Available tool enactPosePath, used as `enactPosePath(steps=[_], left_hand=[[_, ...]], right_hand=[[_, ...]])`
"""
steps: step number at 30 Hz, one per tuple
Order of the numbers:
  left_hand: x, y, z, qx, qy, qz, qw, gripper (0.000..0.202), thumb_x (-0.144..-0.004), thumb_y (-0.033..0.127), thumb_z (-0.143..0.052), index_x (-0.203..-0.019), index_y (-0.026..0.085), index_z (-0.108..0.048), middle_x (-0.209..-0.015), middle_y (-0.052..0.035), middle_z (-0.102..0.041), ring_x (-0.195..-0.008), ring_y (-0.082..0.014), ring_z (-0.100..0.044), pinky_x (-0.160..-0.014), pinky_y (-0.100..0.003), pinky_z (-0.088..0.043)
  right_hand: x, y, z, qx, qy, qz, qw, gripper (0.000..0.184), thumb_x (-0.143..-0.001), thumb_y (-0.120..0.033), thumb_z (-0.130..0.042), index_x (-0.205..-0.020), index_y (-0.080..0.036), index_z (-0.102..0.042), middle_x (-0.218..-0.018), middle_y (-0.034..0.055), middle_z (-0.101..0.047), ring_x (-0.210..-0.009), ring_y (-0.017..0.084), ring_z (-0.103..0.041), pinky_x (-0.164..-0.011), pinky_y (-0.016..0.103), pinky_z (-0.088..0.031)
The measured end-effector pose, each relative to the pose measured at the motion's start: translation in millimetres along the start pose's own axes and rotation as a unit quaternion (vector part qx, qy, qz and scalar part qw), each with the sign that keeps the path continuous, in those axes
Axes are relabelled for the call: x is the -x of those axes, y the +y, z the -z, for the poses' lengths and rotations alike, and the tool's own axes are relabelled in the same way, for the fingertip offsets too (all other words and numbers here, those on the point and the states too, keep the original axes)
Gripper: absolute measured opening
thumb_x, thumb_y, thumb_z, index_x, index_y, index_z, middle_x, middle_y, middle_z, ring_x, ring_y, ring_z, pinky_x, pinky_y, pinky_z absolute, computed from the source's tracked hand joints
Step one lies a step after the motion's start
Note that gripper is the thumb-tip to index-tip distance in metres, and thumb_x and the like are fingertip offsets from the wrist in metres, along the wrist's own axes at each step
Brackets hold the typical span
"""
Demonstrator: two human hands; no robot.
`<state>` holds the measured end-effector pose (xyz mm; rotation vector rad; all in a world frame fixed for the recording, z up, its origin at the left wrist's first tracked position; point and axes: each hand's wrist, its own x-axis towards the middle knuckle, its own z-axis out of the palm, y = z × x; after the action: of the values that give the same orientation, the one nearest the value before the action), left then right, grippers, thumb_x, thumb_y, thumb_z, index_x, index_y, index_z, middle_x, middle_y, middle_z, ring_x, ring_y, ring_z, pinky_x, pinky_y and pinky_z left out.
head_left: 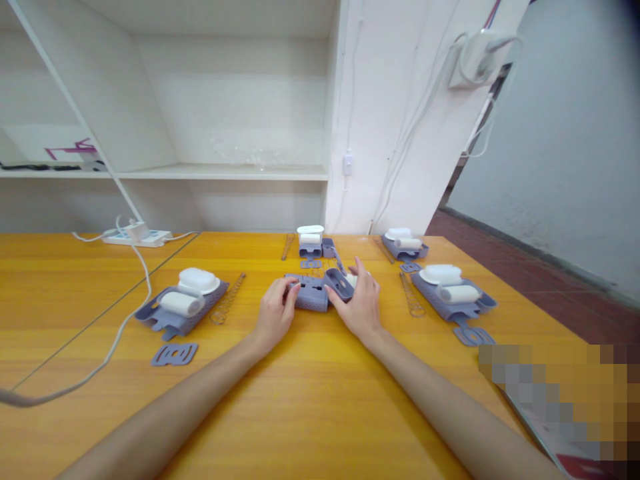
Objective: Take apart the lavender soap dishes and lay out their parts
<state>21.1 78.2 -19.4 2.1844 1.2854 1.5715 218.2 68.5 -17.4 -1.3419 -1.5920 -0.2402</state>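
Note:
My left hand [277,308] is closed on the left end of a grey-purple plastic holder [311,299], which lies on the table with slots in its upper face and small holes in its front side. At the holder's right end, my right hand [361,303] grips a small grey-purple open cup [339,285] of the same plastic, thumb on the near edge. The cup is tilted and touches or nearly touches the holder. Part of a white piece [352,280] shows behind the cup, partly covered by my right fingers. Just beyond lies a thin grey strip [339,260].
Similar sets with white oval boxes and white cylinders stand left [181,303], right [453,293], back right [405,244] and at the back [311,241]. Coiled wires [229,299] and slotted grey plates [175,354] lie beside them. A white cable [123,327] runs from a power strip [137,235].

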Motion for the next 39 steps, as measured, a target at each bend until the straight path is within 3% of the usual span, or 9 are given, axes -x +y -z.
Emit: enactPosePath(steps=[2,4,8,11,18,24,31,39], left_hand=[[0.0,0.6,0.3,0.003,-0.005,-0.01,1.0,0.018,-0.092,0.031,-0.045,-0.099,0.02,-0.057,-0.092,-0.0051,-0.064,-0.083,-0.0157,-0.061,-0.075,-0.029,-0.048],[0.1,1.1,0.7,0.008,-0.016,-0.026,0.999,0.018,-0.092,0.03,-0.043,-0.099,0.02,-0.057,-0.092,-0.0054,-0.063,-0.084,-0.0159,-0.06,-0.075,-0.029,-0.048],[1.1,1.0,1.6,0.014,-0.037,-0.066,0.997,0.018,-0.093,0.027,-0.041,-0.101,0.02,-0.056,-0.09,-0.0055,-0.062,-0.085,-0.0163,-0.059,-0.076,-0.03,-0.047],[2.5,0.1,1.1,0.013,-0.04,-0.08,0.996,0.017,-0.092,0.026,-0.044,-0.104,0.021,-0.054,-0.088,-0.0046,-0.059,-0.078,-0.0148,-0.057,-0.071,-0.028,-0.047],[4.0,-1.5,-2.3,0.0,-0.023,-0.161,0.987,0.017,-0.087,0.022,-0.054,-0.103,0.02,-0.05,-0.078,-0.0006,-0.052,-0.072,-0.0124,-0.051,-0.067,-0.026,-0.045],[1.8,-1.0,-0.2,-0.011,0.011,-0.128,0.992,0.012,-0.087,0.025,-0.054,-0.098,0.02,-0.053,-0.081,-0.002,-0.055,-0.075,-0.014,-0.052,-0.068,-0.027,-0.044],[-0.4,1.6,3.1,-0.074,0.017,-0.102,0.992,0.01,-0.087,0.028,-0.054,-0.084,0.019,-0.054,-0.075,-0.0014,-0.057,-0.073,-0.0155,-0.049,-0.07,-0.03,-0.037],[-1.6,0.7,6.8,-0.11,-0.006,-0.071,0.991,0.034,-0.095,0.026,-0.036,-0.067,0.019,-0.054,-0.065,-0.0008,-0.057,-0.07,-0.0152,-0.048,-0.072,-0.032,-0.032]], right_hand=[[0.2,0.1,0.4,-0.015,0.018,0.021,1.0,0.08,-0.078,-0.044,-0.063,-0.142,-0.019,-0.023,-0.129,0.0168,-0.046,-0.114,0.029,-0.047,-0.095,0.051,-0.037],[0.6,0.6,0.7,-0.019,0.028,0.047,0.998,0.073,-0.08,-0.038,-0.061,-0.142,-0.022,-0.025,-0.135,0.0162,-0.041,-0.119,0.029,-0.044,-0.096,0.051,-0.037],[1.1,2.4,1.0,-0.022,0.013,0.081,0.996,0.039,-0.085,-0.03,-0.056,-0.124,-0.028,-0.053,-0.122,0.0098,-0.053,-0.113,0.025,-0.05,-0.095,0.045,-0.039],[0.6,3.0,1.3,-0.028,0.007,0.094,0.995,0.03,-0.087,-0.027,-0.054,-0.116,-0.026,-0.059,-0.108,0.0076,-0.062,-0.104,0.022,-0.056,-0.091,0.042,-0.041],[-0.5,2.0,1.5,-0.022,0.014,0.09,0.996,0.03,-0.085,-0.026,-0.056,-0.115,-0.022,-0.058,-0.106,0.0074,-0.064,-0.1,0.022,-0.056,-0.091,0.041,-0.04],[0.4,2.2,1.1,-0.044,0.009,0.106,0.993,0.039,-0.083,-0.025,-0.057,-0.121,-0.022,-0.054,-0.107,0.0093,-0.063,-0.101,0.024,-0.056,-0.092,0.044,-0.041],[1.5,-1.5,2.3,-0.029,0.014,0.129,0.991,0.057,-0.082,-0.027,-0.058,-0.136,-0.021,-0.04,-0.116,0.012,-0.057,-0.108,0.026,-0.052,-0.096,0.047,-0.04],[3.9,-2.0,4.2,-0.03,0.026,0.145,0.989,0.064,-0.085,-0.024,-0.055,-0.143,-0.019,-0.029,-0.122,0.0134,-0.054,-0.111,0.026,-0.05,-0.097,0.046,-0.041]])
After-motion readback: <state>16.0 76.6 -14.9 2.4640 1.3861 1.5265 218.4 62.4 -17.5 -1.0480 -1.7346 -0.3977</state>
